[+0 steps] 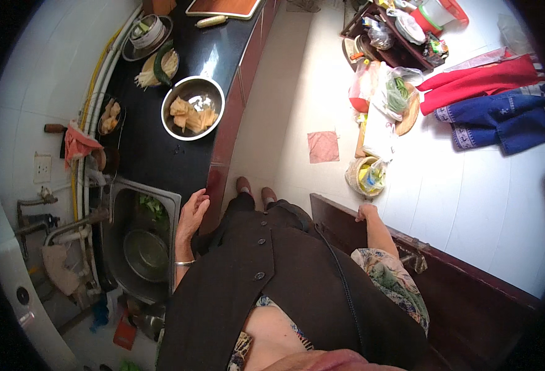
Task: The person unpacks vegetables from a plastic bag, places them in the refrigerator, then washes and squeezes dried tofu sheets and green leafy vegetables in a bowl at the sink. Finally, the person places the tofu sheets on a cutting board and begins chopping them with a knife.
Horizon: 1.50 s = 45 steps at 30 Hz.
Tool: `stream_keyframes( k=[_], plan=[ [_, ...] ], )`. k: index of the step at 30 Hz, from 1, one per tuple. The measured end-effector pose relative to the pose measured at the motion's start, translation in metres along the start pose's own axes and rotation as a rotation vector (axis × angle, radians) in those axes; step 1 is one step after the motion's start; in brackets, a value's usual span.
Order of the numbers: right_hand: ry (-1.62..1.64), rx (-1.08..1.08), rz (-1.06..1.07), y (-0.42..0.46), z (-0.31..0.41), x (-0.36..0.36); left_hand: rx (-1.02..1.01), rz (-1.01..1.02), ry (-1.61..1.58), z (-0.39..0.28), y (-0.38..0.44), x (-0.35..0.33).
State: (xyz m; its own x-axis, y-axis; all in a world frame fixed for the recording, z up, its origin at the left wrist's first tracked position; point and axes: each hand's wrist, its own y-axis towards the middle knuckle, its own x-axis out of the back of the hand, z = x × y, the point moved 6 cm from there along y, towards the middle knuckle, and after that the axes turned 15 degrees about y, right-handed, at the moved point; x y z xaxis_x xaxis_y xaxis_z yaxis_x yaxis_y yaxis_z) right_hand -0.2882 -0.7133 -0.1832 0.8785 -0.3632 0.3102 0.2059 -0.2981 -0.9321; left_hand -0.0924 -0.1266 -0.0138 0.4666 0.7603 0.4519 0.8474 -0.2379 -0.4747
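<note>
My left hand is raised beside the edge of the sink, its fingers slightly bent and nothing in them. My right hand is at the upper edge of a dark red wooden door; its fingers are curled and partly hidden, so a grip on the door cannot be told. On the black counter, ahead of my left hand, a steel bowl holds light brown folded pieces of food. A metal basin and green leaves lie in the sink.
A plate of pale strips with a cucumber, a small basket and a cutting board are on the counter. A pink cloth lies on the floor. Bags, a woven basket and hanging towels are at the right.
</note>
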Motion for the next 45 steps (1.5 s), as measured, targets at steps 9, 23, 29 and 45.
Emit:
stream_keyframes(
  k=[9,23,29,45],
  plan=[
    [0.294,0.005,0.291,-0.009,0.066,-0.018,-0.126,-0.078,-0.001,-0.013,0.064,0.044],
    [0.325,0.296,0.166,0.042,0.142,0.105,0.007,-0.197,-0.089,-0.037,0.102,0.049],
    [0.097,0.665,-0.193,0.074,0.164,0.213,0.077,-0.321,-0.139,-0.035,0.096,0.039],
    [-0.198,1.335,-0.156,-0.063,0.38,0.312,0.487,-0.843,-0.331,0.022,-0.065,-0.034]
  ],
)
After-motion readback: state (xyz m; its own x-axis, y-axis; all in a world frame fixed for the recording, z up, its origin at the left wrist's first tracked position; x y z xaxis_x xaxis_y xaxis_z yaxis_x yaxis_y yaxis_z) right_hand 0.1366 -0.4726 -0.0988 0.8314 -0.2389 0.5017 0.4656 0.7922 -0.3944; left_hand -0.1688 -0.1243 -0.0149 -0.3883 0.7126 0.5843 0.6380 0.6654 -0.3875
